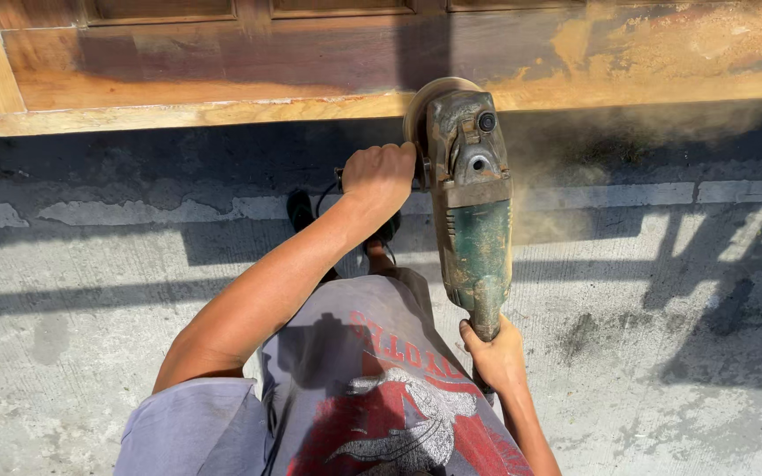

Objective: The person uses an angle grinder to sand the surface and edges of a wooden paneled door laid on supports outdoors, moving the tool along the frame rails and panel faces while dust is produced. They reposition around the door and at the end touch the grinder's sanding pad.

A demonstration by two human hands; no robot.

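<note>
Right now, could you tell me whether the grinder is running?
Running, it seems: the grinder throws sawdust where its disc meets the wooden edge.

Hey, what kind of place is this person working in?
Probably an outdoor woodworking yard: sunlit concrete ground, a large wooden panel being sanded, and sawdust in the air. The left hand and right hand grip a worn green angle grinder.

head cam | looks steeply down | close above hands [381,176]
</note>
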